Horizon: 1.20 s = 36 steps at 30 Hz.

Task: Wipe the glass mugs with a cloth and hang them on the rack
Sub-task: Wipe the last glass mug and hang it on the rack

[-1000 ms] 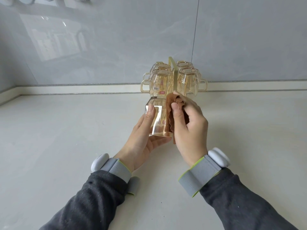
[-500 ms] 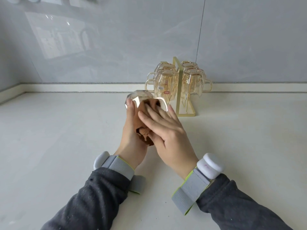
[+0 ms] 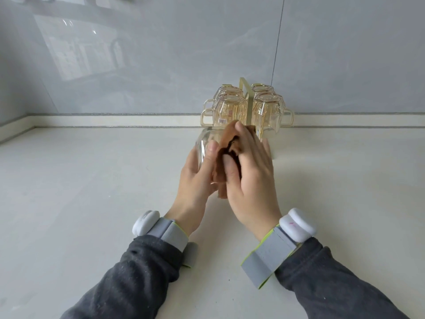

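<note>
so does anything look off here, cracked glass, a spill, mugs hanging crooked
Nothing stands out: four mugs hang upside down on the rack, two per side, handles outward. One carries a small sticker. The left hand grips a fifth mug while the right hand presses the cloth on it; no crack or spill shows.

- Bright, even, soft daylight; no hard shadows.
- Window reflection glares on the glossy wall (image 3: 78,49), up-left of the grip.
- Faint shadow on the counter (image 3: 92,203) just below the grip.
- Small glints on the mugs (image 3: 230,109) behind the grip.
- Wide-angle bend far left; grip sharp.
</note>
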Each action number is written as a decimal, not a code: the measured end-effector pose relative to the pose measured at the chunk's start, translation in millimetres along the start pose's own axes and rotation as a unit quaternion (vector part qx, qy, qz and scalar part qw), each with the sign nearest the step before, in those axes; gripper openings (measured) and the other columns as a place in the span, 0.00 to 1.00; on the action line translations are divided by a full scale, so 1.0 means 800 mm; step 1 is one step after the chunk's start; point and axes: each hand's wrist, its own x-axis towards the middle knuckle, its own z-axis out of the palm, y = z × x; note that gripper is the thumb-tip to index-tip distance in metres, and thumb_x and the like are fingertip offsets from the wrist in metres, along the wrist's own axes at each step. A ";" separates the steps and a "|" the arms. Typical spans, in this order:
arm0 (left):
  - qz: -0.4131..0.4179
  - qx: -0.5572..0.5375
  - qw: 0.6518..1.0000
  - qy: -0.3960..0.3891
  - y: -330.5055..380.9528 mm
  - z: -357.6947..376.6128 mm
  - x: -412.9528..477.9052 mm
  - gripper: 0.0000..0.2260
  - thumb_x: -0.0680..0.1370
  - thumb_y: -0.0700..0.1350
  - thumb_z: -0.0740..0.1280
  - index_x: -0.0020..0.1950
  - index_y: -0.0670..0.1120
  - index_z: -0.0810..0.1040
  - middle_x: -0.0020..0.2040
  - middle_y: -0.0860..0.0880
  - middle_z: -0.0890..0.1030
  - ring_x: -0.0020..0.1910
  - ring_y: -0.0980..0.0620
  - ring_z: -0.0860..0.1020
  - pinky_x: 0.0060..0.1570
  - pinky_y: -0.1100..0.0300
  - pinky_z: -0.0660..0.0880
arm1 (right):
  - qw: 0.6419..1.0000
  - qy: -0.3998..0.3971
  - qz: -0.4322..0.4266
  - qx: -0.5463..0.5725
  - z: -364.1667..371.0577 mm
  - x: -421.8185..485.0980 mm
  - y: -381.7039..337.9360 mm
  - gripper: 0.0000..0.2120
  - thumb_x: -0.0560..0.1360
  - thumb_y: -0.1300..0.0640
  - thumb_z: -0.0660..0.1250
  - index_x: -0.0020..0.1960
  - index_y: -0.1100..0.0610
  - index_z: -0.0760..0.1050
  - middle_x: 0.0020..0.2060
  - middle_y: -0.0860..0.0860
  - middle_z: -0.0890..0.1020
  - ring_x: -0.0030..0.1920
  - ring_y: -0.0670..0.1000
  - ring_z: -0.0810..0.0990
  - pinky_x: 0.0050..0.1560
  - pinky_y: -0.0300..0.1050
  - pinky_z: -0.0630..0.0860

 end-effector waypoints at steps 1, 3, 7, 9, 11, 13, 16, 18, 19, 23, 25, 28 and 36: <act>0.012 0.014 1.000 -0.007 -0.001 0.000 -0.001 0.24 0.74 0.66 0.69 0.64 0.53 0.79 0.47 0.47 0.84 0.42 0.47 0.83 0.37 0.57 0.79 | 0.999 0.001 0.028 0.018 -0.003 0.001 0.003 0.27 0.83 0.48 0.52 0.75 0.62 0.68 0.75 0.53 0.71 0.76 0.55 0.66 0.80 0.53 0.51; 0.022 0.033 0.999 -0.023 -0.005 0.002 -0.002 0.24 0.77 0.63 0.70 0.68 0.51 0.78 0.53 0.45 0.85 0.46 0.46 0.85 0.42 0.56 0.81 | 0.997 0.009 0.066 0.049 -0.008 0.003 0.010 0.26 0.82 0.48 0.52 0.72 0.62 0.72 0.72 0.53 0.75 0.73 0.54 0.70 0.76 0.60 0.59; 0.026 0.037 0.999 -0.030 -0.006 0.002 -0.002 0.27 0.75 0.62 0.69 0.70 0.50 0.76 0.53 0.46 0.85 0.44 0.45 0.85 0.43 0.56 0.81 | 0.995 0.018 0.073 0.070 -0.010 0.002 0.010 0.25 0.82 0.49 0.53 0.71 0.63 0.72 0.69 0.56 0.77 0.69 0.56 0.72 0.69 0.64 0.67; 0.020 0.036 0.999 -0.025 -0.003 0.002 -0.003 0.27 0.75 0.62 0.68 0.70 0.51 0.77 0.53 0.46 0.85 0.44 0.46 0.85 0.42 0.58 0.81 | 0.995 0.010 0.067 0.072 -0.009 0.002 0.009 0.26 0.82 0.48 0.54 0.73 0.62 0.70 0.72 0.55 0.74 0.72 0.54 0.70 0.71 0.62 0.66; 0.008 0.027 1.000 -0.009 0.000 0.002 -0.004 0.29 0.72 0.64 0.68 0.70 0.52 0.77 0.53 0.47 0.86 0.46 0.48 0.86 0.41 0.58 0.81 | 0.995 0.001 0.059 0.077 -0.008 0.001 0.009 0.27 0.81 0.48 0.55 0.75 0.61 0.68 0.74 0.54 0.72 0.74 0.51 0.67 0.73 0.61 0.65; -0.008 0.011 1.000 0.008 0.002 0.001 -0.004 0.31 0.70 0.67 0.68 0.69 0.52 0.77 0.57 0.49 0.86 0.52 0.48 0.86 0.44 0.55 0.82 | 0.996 -0.006 0.034 0.080 -0.006 0.000 0.009 0.27 0.81 0.49 0.57 0.77 0.61 0.66 0.75 0.54 0.71 0.75 0.53 0.67 0.73 0.62 0.64; -0.030 -0.025 0.999 0.036 0.001 -0.004 0.002 0.33 0.73 0.70 0.69 0.72 0.53 0.77 0.62 0.49 0.85 0.61 0.49 0.84 0.55 0.48 0.82 | 0.997 -0.030 -0.026 0.063 0.000 -0.004 0.009 0.27 0.81 0.52 0.60 0.78 0.62 0.65 0.75 0.56 0.70 0.77 0.56 0.65 0.75 0.62 0.62; -0.050 -0.052 0.996 0.053 -0.002 -0.014 0.008 0.35 0.74 0.71 0.68 0.74 0.52 0.75 0.66 0.48 0.83 0.65 0.48 0.82 0.61 0.47 0.79 | 0.994 -0.066 -0.062 0.062 0.005 -0.008 0.009 0.26 0.81 0.53 0.61 0.77 0.61 0.67 0.76 0.56 0.69 0.78 0.56 0.64 0.78 0.57 0.59; -0.064 -0.061 0.995 0.054 -0.003 -0.019 0.011 0.37 0.73 0.73 0.67 0.75 0.52 0.74 0.68 0.47 0.82 0.65 0.48 0.82 0.62 0.48 0.78 | 0.992 -0.083 -0.075 0.064 0.007 -0.009 0.009 0.25 0.80 0.54 0.62 0.76 0.60 0.68 0.75 0.56 0.69 0.77 0.55 0.65 0.79 0.53 0.57; -0.100 -0.084 0.989 0.063 -0.006 -0.030 0.017 0.45 0.67 0.78 0.70 0.76 0.52 0.73 0.69 0.47 0.81 0.65 0.47 0.82 0.64 0.49 0.77 | 0.988 -0.107 -0.097 0.057 0.010 -0.011 0.007 0.24 0.79 0.57 0.62 0.74 0.59 0.71 0.74 0.57 0.71 0.75 0.57 0.69 0.80 0.46 0.52; -0.096 -0.078 0.991 0.053 -0.006 -0.030 0.016 0.44 0.68 0.77 0.70 0.76 0.51 0.73 0.69 0.47 0.81 0.67 0.47 0.81 0.68 0.46 0.75 | 0.989 -0.104 -0.093 0.053 0.009 -0.011 0.005 0.23 0.80 0.57 0.60 0.75 0.59 0.70 0.75 0.57 0.70 0.76 0.56 0.68 0.80 0.46 0.51; -0.086 -0.073 0.993 0.031 -0.004 -0.023 0.014 0.42 0.70 0.73 0.72 0.75 0.49 0.72 0.65 0.45 0.83 0.62 0.45 0.83 0.62 0.45 0.79 | 0.991 -0.108 -0.059 0.058 0.006 -0.009 0.004 0.24 0.83 0.53 0.56 0.78 0.59 0.65 0.77 0.55 0.66 0.79 0.52 0.62 0.80 0.44 0.48; -0.051 -0.010 0.999 -0.012 -0.008 -0.006 0.003 0.30 0.69 0.60 0.79 0.61 0.48 0.69 0.40 0.43 0.82 0.34 0.45 0.80 0.41 0.50 0.80 | 0.971 -0.034 0.139 0.190 -0.011 0.001 0.013 0.23 0.82 0.53 0.57 0.77 0.51 0.67 0.69 0.48 0.76 0.70 0.47 0.74 0.71 0.50 0.69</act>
